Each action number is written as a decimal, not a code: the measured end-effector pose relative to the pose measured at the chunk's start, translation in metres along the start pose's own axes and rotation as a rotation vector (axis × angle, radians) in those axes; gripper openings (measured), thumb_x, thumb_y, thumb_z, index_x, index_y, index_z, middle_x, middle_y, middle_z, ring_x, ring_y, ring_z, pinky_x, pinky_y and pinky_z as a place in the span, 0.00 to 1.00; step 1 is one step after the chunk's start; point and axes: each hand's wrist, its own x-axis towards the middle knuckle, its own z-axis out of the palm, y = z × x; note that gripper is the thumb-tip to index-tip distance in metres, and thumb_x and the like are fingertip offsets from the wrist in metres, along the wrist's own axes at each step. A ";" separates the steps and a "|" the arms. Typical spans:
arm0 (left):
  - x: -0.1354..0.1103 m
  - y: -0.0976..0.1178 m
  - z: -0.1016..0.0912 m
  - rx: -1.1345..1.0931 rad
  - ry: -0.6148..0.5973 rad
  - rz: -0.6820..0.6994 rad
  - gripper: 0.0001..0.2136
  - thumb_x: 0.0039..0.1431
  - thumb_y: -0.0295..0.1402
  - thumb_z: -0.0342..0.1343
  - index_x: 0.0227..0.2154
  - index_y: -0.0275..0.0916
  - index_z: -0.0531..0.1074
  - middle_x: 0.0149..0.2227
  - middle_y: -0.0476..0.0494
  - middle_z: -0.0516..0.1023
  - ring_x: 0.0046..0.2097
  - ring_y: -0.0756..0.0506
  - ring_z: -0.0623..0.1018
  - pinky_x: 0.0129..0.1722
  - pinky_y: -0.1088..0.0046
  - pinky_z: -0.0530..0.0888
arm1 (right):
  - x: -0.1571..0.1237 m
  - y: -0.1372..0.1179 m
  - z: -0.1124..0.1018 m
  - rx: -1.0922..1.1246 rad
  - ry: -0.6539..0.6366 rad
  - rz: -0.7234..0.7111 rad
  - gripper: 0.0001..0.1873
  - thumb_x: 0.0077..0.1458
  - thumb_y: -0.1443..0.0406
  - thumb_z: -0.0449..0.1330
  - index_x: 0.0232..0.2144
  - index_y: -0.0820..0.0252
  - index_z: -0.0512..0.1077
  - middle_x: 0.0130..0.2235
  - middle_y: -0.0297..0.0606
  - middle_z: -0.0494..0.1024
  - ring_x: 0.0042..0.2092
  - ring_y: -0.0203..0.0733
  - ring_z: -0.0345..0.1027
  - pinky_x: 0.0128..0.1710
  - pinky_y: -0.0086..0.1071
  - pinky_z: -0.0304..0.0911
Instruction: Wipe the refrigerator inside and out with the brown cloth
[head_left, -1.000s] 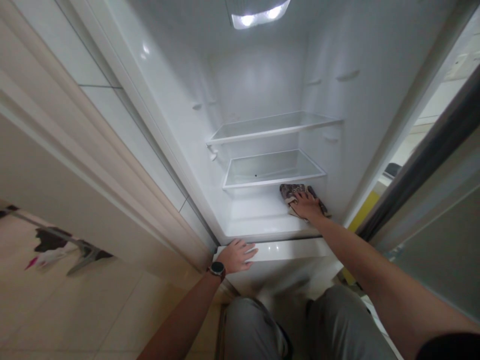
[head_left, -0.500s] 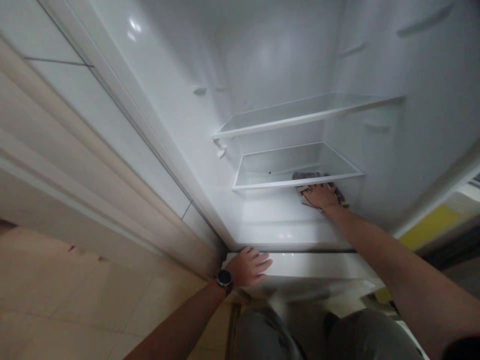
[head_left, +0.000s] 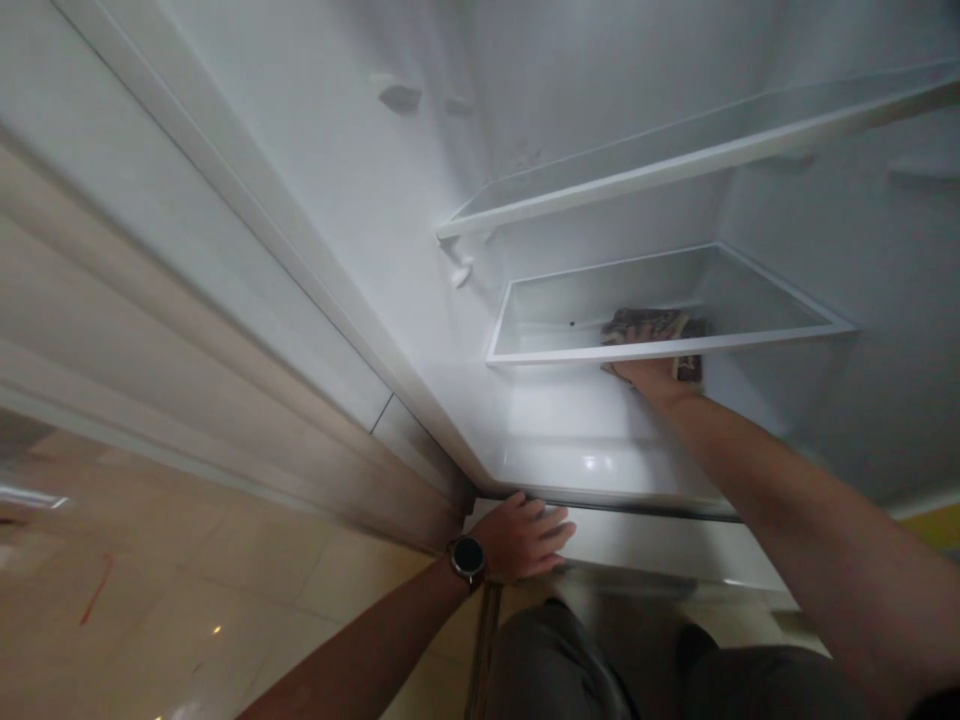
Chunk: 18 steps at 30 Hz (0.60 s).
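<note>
My right hand (head_left: 643,362) reaches under the lower glass shelf (head_left: 570,355) inside a white refrigerator. It presses on a dark patterned cloth (head_left: 645,325) at the compartment's floor near the back wall. Through the glass I see part of the fingers lying over the cloth. My left hand (head_left: 525,540) wears a round dark watch (head_left: 468,557). It lies flat with fingers spread on the white ledge (head_left: 637,535) at the refrigerator's lower front edge.
A second glass shelf (head_left: 637,180) slants above the lower one. Small shelf supports (head_left: 400,97) jut from the left inner wall. Beige floor tiles (head_left: 187,620) lie at lower left, and my knees (head_left: 551,660) are just below the ledge.
My right hand has pushed the cloth deeper, so the fingers now show through the lower shelf's glass. My left hand stays on the ledge while the view has shifted closer and leftward.
</note>
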 end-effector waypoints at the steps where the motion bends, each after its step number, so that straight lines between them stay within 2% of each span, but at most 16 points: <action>1: 0.000 0.000 0.000 0.000 -0.001 -0.001 0.24 0.74 0.49 0.46 0.63 0.43 0.70 0.67 0.41 0.67 0.51 0.42 0.71 0.45 0.60 0.65 | -0.001 -0.010 0.000 0.023 -0.006 -0.012 0.30 0.68 0.57 0.54 0.62 0.76 0.67 0.66 0.73 0.59 0.71 0.68 0.45 0.67 0.68 0.32; 4: -0.001 0.000 0.001 -0.011 -0.007 0.000 0.24 0.74 0.49 0.47 0.64 0.42 0.70 0.67 0.41 0.67 0.52 0.42 0.71 0.45 0.60 0.65 | -0.009 -0.046 -0.003 0.092 -0.002 -0.084 0.26 0.69 0.59 0.47 0.61 0.68 0.69 0.64 0.60 0.67 0.69 0.62 0.50 0.68 0.66 0.36; 6: -0.001 -0.001 0.001 -0.022 -0.008 0.003 0.23 0.74 0.48 0.46 0.63 0.42 0.70 0.67 0.41 0.68 0.51 0.42 0.71 0.45 0.60 0.65 | -0.019 -0.073 -0.006 0.152 0.000 -0.130 0.28 0.69 0.58 0.46 0.64 0.67 0.67 0.65 0.57 0.66 0.69 0.58 0.52 0.70 0.62 0.39; 8: 0.000 -0.001 0.002 -0.027 -0.013 0.005 0.23 0.74 0.48 0.46 0.63 0.42 0.70 0.66 0.40 0.69 0.51 0.42 0.71 0.44 0.61 0.65 | -0.034 -0.100 -0.008 0.181 -0.021 -0.166 0.32 0.68 0.54 0.47 0.66 0.66 0.64 0.68 0.57 0.64 0.68 0.59 0.53 0.70 0.61 0.41; 11: 0.000 -0.002 0.003 -0.020 -0.030 0.002 0.24 0.74 0.48 0.47 0.64 0.42 0.69 0.65 0.37 0.70 0.50 0.41 0.72 0.43 0.61 0.65 | -0.060 -0.133 -0.010 0.170 -0.086 -0.203 0.30 0.66 0.52 0.48 0.63 0.59 0.70 0.64 0.53 0.70 0.65 0.64 0.59 0.66 0.69 0.43; 15: 0.001 -0.002 0.007 -0.022 0.006 -0.011 0.22 0.74 0.47 0.48 0.63 0.42 0.70 0.63 0.39 0.72 0.49 0.41 0.72 0.44 0.61 0.65 | -0.094 -0.157 -0.016 0.177 -0.229 -0.259 0.34 0.65 0.50 0.47 0.69 0.51 0.62 0.73 0.46 0.54 0.72 0.73 0.42 0.65 0.75 0.40; 18: 0.001 -0.002 0.011 -0.007 0.007 -0.018 0.22 0.74 0.46 0.48 0.62 0.42 0.70 0.63 0.38 0.73 0.49 0.41 0.73 0.44 0.61 0.66 | -0.117 -0.155 -0.025 0.209 -0.319 -0.297 0.34 0.66 0.50 0.44 0.71 0.48 0.58 0.75 0.43 0.50 0.73 0.72 0.38 0.65 0.75 0.38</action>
